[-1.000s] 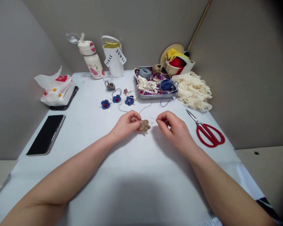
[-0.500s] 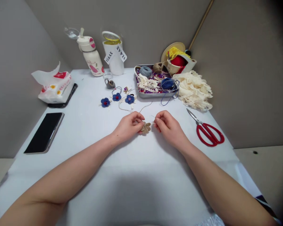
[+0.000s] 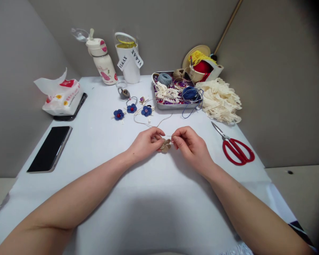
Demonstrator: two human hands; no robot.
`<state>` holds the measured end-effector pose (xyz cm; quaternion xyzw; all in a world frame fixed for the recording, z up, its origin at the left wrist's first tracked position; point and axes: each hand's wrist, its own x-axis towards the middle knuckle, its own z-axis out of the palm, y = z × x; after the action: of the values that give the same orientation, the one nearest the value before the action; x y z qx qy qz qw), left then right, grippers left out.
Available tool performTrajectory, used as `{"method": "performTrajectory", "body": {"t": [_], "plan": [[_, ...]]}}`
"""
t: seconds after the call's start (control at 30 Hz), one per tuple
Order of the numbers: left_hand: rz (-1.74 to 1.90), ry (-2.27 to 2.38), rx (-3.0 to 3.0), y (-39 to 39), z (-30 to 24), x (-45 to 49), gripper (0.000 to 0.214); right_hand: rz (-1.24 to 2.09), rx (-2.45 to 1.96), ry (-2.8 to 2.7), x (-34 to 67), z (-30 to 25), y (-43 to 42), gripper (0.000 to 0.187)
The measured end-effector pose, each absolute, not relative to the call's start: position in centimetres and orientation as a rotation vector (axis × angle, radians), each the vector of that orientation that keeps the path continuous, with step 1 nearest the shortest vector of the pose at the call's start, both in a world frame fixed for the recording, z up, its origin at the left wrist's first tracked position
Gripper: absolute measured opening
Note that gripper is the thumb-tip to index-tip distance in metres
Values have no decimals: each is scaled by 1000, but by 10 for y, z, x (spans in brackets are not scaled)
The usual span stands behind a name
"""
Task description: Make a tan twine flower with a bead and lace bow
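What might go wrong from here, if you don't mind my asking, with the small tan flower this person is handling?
The thin bright point, perhaps a needle, held by the right hand could prick the left hand. The small tan flower might slip from the left fingers. The pale cord could snag the blue flowers.

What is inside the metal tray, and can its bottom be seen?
The metal tray holds a grey yarn ball, a blue yarn ball, cream lace trim and purple beads; they hide its bottom.
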<state>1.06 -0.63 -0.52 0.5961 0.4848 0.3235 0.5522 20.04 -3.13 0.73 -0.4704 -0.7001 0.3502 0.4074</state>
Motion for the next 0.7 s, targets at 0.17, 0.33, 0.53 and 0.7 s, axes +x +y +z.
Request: {"method": "performTrajectory", "body": {"t": [0.17,0.33,0.53,0.7], "plan": [[877,1190,1186,-1,1,10,16,625,-1358,-1896,208,7,-25,5],[912,1166,1111,-2,6,11,16,439,-1238,-1991,206,8,-26,10],[912,1167,1135,-2,5,10,18,365,-1162,-2107,201,10,-31,16],[913,1188,1137,-2,5,10,20,291,-1178,-2134,200,7,-32,18]]}}
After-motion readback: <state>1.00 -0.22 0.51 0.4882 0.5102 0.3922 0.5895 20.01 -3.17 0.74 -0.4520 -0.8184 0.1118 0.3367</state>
